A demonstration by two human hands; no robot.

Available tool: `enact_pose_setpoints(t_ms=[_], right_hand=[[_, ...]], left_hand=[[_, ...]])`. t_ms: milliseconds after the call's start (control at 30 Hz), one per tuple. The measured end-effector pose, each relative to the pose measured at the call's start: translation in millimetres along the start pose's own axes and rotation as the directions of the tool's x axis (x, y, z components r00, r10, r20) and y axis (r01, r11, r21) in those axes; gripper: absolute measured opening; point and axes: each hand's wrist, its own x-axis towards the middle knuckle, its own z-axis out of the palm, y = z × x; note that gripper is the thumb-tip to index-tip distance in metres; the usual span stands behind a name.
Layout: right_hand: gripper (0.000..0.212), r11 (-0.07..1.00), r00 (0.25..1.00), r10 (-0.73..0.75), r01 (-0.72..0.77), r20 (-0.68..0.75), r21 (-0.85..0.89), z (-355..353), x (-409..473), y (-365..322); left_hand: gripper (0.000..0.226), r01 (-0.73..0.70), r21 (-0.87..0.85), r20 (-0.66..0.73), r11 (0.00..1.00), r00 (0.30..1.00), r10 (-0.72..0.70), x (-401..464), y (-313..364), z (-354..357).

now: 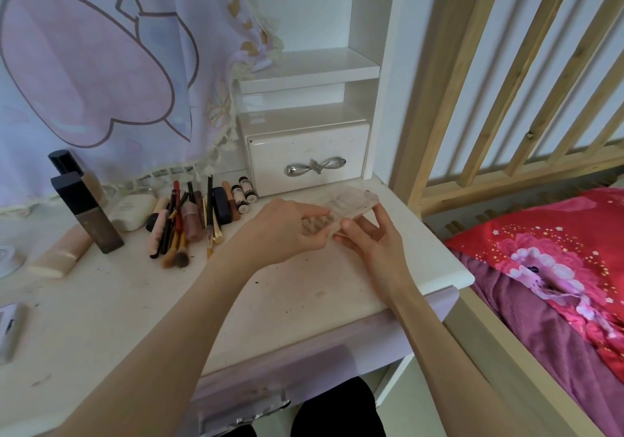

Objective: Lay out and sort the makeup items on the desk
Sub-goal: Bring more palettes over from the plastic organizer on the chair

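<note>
The white worktop (pixel 304 288) spreads beneath both hands, scuffed and speckled. Behind the fingers stands a small white drawer (pixel 309 156) with a silver bow-shaped handle, under open shelves. Off to the right of the fingers, past the worktop's edge, lies a bed with a red patterned pillow (pixel 547 251).

Well to the left of the fingers stands a tall dark bottle (pixel 87 213), with a second black-capped bottle (pixel 76 173) behind it and a pale tube (pixel 59 256) lying flat beside it. Nearer the fingers, just to their left, lies a cluster of brushes, pencils and lipsticks (pixel 189 220), laid roughly side by side.

A pale pink palette (pixel 347 208) is held between the two hands, lifted off the worktop and tilted. The left hand (pixel 287 230) grips its near left end, fingers curled over the top and thumb under the edge. The right hand (pixel 374 234) pinches the palette's right side, fingers partly spread, thumb against the near edge. The palette is blurred, so its details are unclear.
</note>
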Motion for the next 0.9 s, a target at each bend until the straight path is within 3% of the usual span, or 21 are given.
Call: enact_pose_setpoints(t_ms=[100,200,300,467,600,800,900], right_hand=[[0.063,1.000,1.000,-0.013,0.013,-0.020,0.017,6,-1,-3],[0.050,0.998,0.998,-0.051,0.050,-0.023,-0.032,18,2,-12],[0.043,0.994,0.999,-0.039,0.039,0.000,-0.099,30,7,-23],[0.036,1.000,0.999,-0.014,0.014,0.045,-0.002,39,15,-36],[0.054,0.998,0.999,0.051,-0.051,0.005,0.021,42,16,-29],[0.044,0.985,0.988,0.151,-0.147,-0.044,0.087,37,7,-14],[0.047,0.981,0.975,0.195,-0.195,-0.105,0.014,29,4,-17]], left_hand=[[0.033,0.015,-0.160,0.058,0.987,0.998,-0.005,2,2,-9],[0.029,0.049,-0.212,0.102,0.976,0.994,-0.028,4,6,-25],[0.028,0.032,-0.147,0.143,0.989,0.990,-0.011,9,9,-40],[0.027,-0.004,-0.112,0.218,0.994,0.976,0.028,18,10,-55],[0.032,-0.015,-0.100,0.233,0.995,0.972,0.038,18,8,-55],[0.039,0.017,-0.007,0.244,1.000,0.970,-0.015,21,-7,-48],[0.033,0.009,0.014,0.195,1.000,0.981,-0.011,26,-18,-44]])
